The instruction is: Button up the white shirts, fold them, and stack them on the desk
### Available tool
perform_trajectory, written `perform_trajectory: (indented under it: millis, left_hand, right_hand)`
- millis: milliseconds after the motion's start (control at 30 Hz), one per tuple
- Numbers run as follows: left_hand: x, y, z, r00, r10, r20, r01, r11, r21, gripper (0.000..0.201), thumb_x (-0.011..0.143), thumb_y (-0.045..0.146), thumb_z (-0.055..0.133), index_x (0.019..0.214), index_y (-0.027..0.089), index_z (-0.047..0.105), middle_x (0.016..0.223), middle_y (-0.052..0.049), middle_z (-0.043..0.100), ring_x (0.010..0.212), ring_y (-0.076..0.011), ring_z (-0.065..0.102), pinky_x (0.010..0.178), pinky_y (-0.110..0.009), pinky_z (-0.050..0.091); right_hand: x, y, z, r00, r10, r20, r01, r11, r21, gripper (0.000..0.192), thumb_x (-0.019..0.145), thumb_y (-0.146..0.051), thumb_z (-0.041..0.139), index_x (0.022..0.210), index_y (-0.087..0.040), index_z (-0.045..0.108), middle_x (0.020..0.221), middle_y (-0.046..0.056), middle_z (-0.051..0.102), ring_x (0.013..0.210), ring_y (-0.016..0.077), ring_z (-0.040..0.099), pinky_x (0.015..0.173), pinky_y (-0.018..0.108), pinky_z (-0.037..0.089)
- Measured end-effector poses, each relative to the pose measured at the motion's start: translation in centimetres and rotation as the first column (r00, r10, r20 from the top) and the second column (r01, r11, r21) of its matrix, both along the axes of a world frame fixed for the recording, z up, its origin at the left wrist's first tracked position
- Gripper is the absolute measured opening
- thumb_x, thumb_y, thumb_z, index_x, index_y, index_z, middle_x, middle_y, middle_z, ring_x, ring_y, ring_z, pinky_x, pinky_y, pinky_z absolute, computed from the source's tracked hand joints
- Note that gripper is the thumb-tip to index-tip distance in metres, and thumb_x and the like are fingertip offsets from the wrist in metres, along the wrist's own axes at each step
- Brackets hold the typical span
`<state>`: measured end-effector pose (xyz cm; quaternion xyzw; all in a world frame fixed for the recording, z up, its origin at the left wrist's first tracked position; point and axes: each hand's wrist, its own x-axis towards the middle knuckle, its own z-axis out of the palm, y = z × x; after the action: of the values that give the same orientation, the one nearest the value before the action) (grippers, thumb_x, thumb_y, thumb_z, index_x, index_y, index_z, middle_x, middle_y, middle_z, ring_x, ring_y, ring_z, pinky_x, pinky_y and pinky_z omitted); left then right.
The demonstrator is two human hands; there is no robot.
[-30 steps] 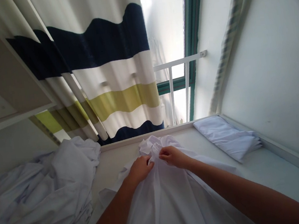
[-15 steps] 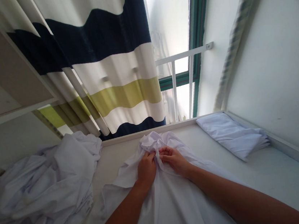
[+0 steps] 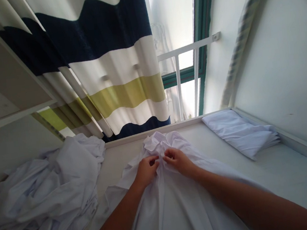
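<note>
In my head view, the white tabletop [image 3: 302, 169] has a raised rim [image 3: 139, 135] along its far and right sides, and three lots of white cloth lie inside that edge. The white garment [image 3: 181, 205] I'm working on is spread down the middle, its gathered top near the far rim and its lower part running toward me. My left hand [image 3: 147, 170] is at that gathered part, thumb and forefinger curved toward each other at the cloth; my right hand [image 3: 180, 162] meets it from the other side with its fingers bent inward. From here I can't tell whether either one is really pinching fabric. A crumpled heap of white cloth [image 3: 69, 181] sits on my left, and a folded white cloth [image 3: 238, 130] rests in the far right corner. Beyond the rim hangs a striped curtain [image 3: 104, 31] beside a white railing [image 3: 179, 85].
</note>
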<state>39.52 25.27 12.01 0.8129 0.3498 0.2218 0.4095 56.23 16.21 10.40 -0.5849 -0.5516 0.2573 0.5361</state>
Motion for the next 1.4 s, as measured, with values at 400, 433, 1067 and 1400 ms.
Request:
perform_trajectory:
  millis: [400, 433, 1067, 1400]
  left_hand:
    - [0.8, -2.0, -2.4, 0.885, 0.229, 0.405, -0.026, 0.894, -0.448, 0.038, 0.072, 0.037, 0.082, 0.100, 0.015, 0.068, 0.092, -0.008, 0.074, 0.079, -0.0178, 0.069, 0.067, -0.024, 0.050]
    - [0.7, -2.0, -2.6, 0.878, 0.241, 0.413, -0.013, 0.876, -0.483, 0.038, 0.073, 0.036, 0.082, 0.101, 0.015, 0.068, 0.092, -0.007, 0.074, 0.077, -0.0168, 0.068, 0.065, -0.023, 0.050]
    - [0.4, -2.2, -2.0, 0.806, 0.239, 0.542, 0.162, 0.791, -0.590, 0.037, 0.065, 0.022, 0.086, 0.078, 0.018, 0.052, 0.070, 0.006, 0.057, 0.062, -0.0070, 0.055, 0.058, -0.017, 0.044]
    - [0.8, -1.7, -2.1, 0.789, 0.283, 0.546, 0.169, 0.753, -0.635, 0.039, 0.064, 0.019, 0.086, 0.073, 0.018, 0.048, 0.068, 0.006, 0.058, 0.063, -0.0076, 0.057, 0.060, -0.018, 0.049]
  right_hand:
    - [-0.7, 0.0, -0.8, 0.994, 0.012, -0.105, -0.007, 0.999, 0.046, 0.014, 0.080, -0.030, 0.070, 0.090, -0.020, 0.069, 0.086, 0.003, 0.068, 0.079, 0.0185, 0.060, 0.073, 0.030, 0.045]
    - [-0.6, -0.1, -0.8, 0.998, 0.002, -0.068, 0.001, 0.999, 0.041, 0.012, 0.080, -0.028, 0.069, 0.089, -0.020, 0.070, 0.086, 0.003, 0.069, 0.081, 0.0190, 0.060, 0.074, 0.031, 0.046]
    - [-0.5, -0.2, -1.3, 0.998, 0.051, -0.025, -0.050, 0.998, 0.049, 0.021, 0.090, -0.040, 0.062, 0.092, -0.020, 0.070, 0.085, 0.002, 0.071, 0.077, 0.0167, 0.061, 0.071, 0.028, 0.047]
    - [-0.2, 0.1, -1.5, 0.997, 0.024, -0.074, -0.021, 0.999, 0.042, 0.022, 0.087, -0.040, 0.067, 0.091, -0.020, 0.074, 0.089, 0.003, 0.074, 0.082, 0.0186, 0.065, 0.078, 0.031, 0.049]
